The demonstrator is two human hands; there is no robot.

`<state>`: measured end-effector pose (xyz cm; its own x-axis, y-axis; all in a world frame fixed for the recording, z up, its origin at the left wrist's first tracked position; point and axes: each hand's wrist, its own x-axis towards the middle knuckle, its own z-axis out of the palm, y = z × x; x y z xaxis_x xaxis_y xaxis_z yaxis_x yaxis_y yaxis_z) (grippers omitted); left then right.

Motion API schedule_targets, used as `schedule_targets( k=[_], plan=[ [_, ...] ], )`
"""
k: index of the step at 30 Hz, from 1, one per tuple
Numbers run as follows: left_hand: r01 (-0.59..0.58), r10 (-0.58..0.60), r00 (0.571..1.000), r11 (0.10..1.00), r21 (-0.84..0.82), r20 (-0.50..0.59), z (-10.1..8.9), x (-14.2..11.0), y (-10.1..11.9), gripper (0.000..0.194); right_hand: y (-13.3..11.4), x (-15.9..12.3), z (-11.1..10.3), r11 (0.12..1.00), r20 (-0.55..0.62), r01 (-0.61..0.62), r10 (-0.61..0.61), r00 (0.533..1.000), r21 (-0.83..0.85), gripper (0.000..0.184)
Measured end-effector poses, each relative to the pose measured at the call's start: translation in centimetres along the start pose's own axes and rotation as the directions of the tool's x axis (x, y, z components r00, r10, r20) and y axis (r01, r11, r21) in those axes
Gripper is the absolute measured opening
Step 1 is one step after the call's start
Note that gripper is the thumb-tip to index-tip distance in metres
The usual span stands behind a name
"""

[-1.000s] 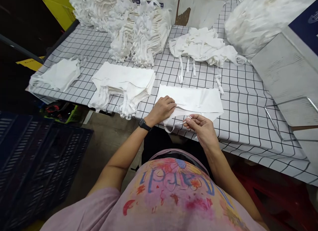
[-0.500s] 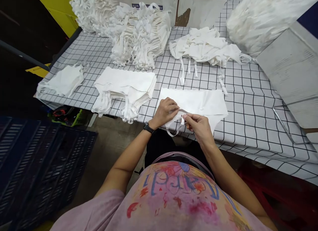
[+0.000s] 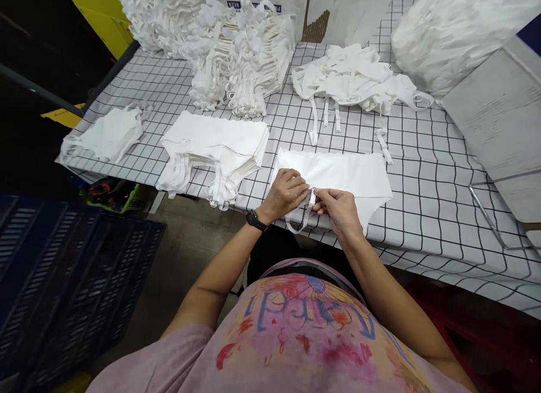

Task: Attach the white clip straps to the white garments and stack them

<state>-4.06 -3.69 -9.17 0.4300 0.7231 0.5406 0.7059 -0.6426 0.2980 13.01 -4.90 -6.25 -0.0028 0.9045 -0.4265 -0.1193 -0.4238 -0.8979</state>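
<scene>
A white strapped garment (image 3: 338, 168), like a camisole or bra top, lies flat at the table's front edge, its straps toward me. My left hand (image 3: 288, 195), with a dark watch on the wrist, is closed on the garment's edge where a strap joins. Pinched between thumb and fingers of my right hand (image 3: 338, 208) is the white shoulder strap (image 3: 311, 199), near its small slider. The strap's loop (image 3: 298, 230) hangs at the table's edge between my hands. Fingers hide the exact spot where the strap meets the fabric.
Left of my hands lies a neat stack of white garments (image 3: 215, 135), with a smaller pile (image 3: 107, 135) beyond it. Big bundles (image 3: 249, 61) and a loose heap (image 3: 355, 80) stand behind. A plastic bag (image 3: 456, 38) and carton (image 3: 499, 123) are at right, with a metal wire frame (image 3: 486, 215).
My right hand has moved slightly up with the strap, closer to the garment's edge and my left hand. The strap's slider now stands more upright. The whole view has shifted slightly.
</scene>
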Motion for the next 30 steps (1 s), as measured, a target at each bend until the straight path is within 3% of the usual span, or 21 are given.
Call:
schedule_targets(
  k=[6,11,18,30],
  plan=[
    [-0.006,0.006,0.997,1.0,0.005,0.071,0.0,-0.14,0.18,0.022,0.02,0.14,0.0,1.0,0.006,-0.007,0.007,1.0,-0.019,0.027],
    [-0.031,0.03,0.998,0.999,0.02,0.056,0.11,-0.24,0.14,0.022,0.13,0.1,0.05,0.999,0.048,0.0,0.002,0.999,-0.041,0.027],
    [0.004,-0.003,0.996,1.0,-0.008,0.084,0.02,-0.2,0.19,0.023,0.03,0.12,-0.14,1.0,0.004,-0.005,0.005,1.0,-0.009,0.023],
    [-0.06,0.056,0.997,0.996,0.066,0.062,0.16,-0.25,0.22,0.028,-0.22,0.09,0.1,1.0,0.014,-0.008,0.008,1.0,-0.016,0.026]
  ],
)
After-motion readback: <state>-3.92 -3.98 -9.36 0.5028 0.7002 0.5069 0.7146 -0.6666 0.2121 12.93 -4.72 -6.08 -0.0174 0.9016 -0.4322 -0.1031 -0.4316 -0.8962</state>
